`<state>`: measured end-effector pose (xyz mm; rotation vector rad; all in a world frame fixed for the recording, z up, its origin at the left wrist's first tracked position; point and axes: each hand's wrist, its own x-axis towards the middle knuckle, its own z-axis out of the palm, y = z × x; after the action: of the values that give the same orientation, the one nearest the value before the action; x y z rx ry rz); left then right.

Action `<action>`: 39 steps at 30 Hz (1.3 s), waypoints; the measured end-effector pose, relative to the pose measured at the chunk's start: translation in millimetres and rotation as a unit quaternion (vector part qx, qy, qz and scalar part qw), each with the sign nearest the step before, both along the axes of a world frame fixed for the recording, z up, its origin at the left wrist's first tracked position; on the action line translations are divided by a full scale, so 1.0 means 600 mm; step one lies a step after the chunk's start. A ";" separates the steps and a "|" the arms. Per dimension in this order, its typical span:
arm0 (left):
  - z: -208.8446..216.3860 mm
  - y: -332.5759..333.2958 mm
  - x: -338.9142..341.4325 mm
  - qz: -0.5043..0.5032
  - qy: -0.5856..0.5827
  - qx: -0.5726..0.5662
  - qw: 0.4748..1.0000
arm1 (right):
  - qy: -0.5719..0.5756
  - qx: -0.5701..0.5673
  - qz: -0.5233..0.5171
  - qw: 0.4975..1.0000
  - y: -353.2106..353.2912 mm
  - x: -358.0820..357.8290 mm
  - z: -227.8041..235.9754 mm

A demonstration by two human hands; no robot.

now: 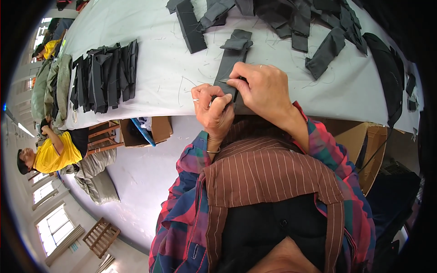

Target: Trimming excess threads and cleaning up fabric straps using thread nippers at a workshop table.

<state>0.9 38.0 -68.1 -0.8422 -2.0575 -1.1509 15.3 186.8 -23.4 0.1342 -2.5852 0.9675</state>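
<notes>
A dark grey fabric strip (pixel 230 63) lies on the white-covered table, its far end folded over and its near end at the table's front edge. My left hand (pixel 213 109) is closed on the near end, fingers curled and thumb pressed down. Just right of it, my right hand (pixel 264 86) bends over the same strip with its thumb and forefinger pinched together. A small dark thing with a pale, thin tip shows between those fingers; its kind is too hidden to tell. The two hands are close together, almost touching.
A row of stacked dark strips (pixel 104 77) lies at the left. More loose strips (pixel 291 18) are heaped at the far side, with thread ends scattered about. A black bag-like thing (pixel 384 77) hangs over the right edge. Cardboard boxes (pixel 160 129) stand below; a person in yellow (pixel 59 152) is far left.
</notes>
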 end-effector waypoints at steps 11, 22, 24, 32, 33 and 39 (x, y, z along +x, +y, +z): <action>0.014 -0.014 -0.012 0.076 -0.064 0.067 0.993 | -0.002 -0.086 -0.005 0.996 0.011 0.001 0.005; 0.021 -0.042 -0.013 -0.143 -0.613 0.420 0.654 | -0.079 -0.251 0.060 0.963 0.026 0.021 -0.010; 0.033 -0.039 -0.010 -0.183 -0.604 0.408 0.659 | -0.054 -0.241 0.091 0.965 0.020 0.025 -0.010; 0.070 -0.033 -0.004 -0.251 -0.668 0.399 0.576 | -0.044 -0.231 0.159 0.959 0.016 0.032 -0.024; 0.064 -0.034 -0.006 -0.250 -0.667 0.401 0.576 | -0.043 -0.239 0.164 0.956 0.016 0.034 -0.021; 0.025 -0.019 0.009 -0.184 -0.568 0.216 0.773 | -0.049 -0.275 0.089 0.956 0.004 0.025 -0.019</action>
<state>6.6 26.8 -53.1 -0.2724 -2.2943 -2.7210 30.5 189.1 -34.8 0.1720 -2.3095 1.7582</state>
